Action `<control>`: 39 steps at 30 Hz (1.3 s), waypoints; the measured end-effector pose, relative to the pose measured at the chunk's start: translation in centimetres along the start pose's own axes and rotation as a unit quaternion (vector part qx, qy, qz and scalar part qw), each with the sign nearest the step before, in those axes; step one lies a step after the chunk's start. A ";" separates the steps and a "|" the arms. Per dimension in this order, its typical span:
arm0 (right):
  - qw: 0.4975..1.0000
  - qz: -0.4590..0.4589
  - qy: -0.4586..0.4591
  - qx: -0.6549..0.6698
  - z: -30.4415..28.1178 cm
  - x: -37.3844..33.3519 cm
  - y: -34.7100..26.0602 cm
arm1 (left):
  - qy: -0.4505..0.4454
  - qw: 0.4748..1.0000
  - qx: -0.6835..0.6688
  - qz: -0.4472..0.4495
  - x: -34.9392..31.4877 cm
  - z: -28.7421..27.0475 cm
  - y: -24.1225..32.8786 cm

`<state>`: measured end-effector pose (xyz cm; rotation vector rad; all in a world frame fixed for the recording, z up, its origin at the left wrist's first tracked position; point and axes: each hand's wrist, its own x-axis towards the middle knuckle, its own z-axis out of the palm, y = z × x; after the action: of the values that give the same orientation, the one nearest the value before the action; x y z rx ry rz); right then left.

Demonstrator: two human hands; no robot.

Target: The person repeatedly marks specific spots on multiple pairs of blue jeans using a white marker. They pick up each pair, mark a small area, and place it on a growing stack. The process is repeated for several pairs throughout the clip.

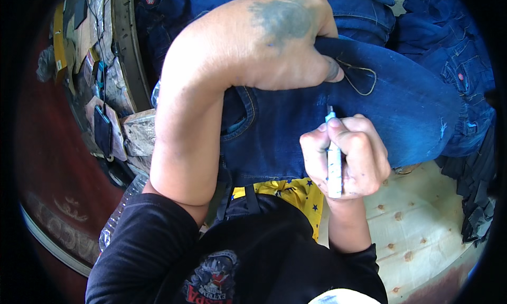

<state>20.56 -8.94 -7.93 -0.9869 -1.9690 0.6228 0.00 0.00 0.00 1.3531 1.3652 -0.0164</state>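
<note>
A pair of dark blue jeans (274,140) lies across my lap, with a faded, scuffed patch of denim near the middle. My left hand (280,40) bends over the far side of the jeans and pinches the denim between thumb and fingers; some fingertips are hidden. Beside that thumb, a loop of tan thread (369,87) rests on the cloth. My right hand (354,156) grips a slim white and light-blue pen-shaped tool (334,169). Its narrow metal tip points away from me, at the scuffed patch. Whether the tip touches the denim I cannot tell.
More jeans (433,35) are heaped at the far right. At left, a cluttered wooden bench holds a dark phone (103,130) with a cable. A cream tufted cushion (417,219) is at right, and yellow star-patterned cloth (296,193) shows under the jeans.
</note>
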 end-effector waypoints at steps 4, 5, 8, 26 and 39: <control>1.000 -0.006 0.030 0.001 0.6 -0.5 0.5 | -0.030 1.000 -0.004 0.001 0.8 -0.8 -0.5; 1.000 0.001 0.007 -0.001 0.3 -0.6 0.4 | -0.012 1.000 0.009 0.013 0.7 -0.6 -0.6; 0.999 0.002 0.045 0.010 0.5 -0.2 0.1 | 0.080 0.993 0.055 0.073 -0.4 1.2 -0.6; 0.998 0.023 0.056 -0.022 0.4 -0.3 0.4 | 0.080 0.994 0.044 0.063 0.0 1.5 -1.3; 0.998 0.024 0.050 -0.017 0.1 -0.5 0.1 | 0.051 0.996 0.033 0.061 0.4 0.9 -1.2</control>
<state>20.71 -9.28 -8.29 -1.0690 -1.8784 0.5572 -0.09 -0.77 -1.33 1.5081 1.3736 0.0912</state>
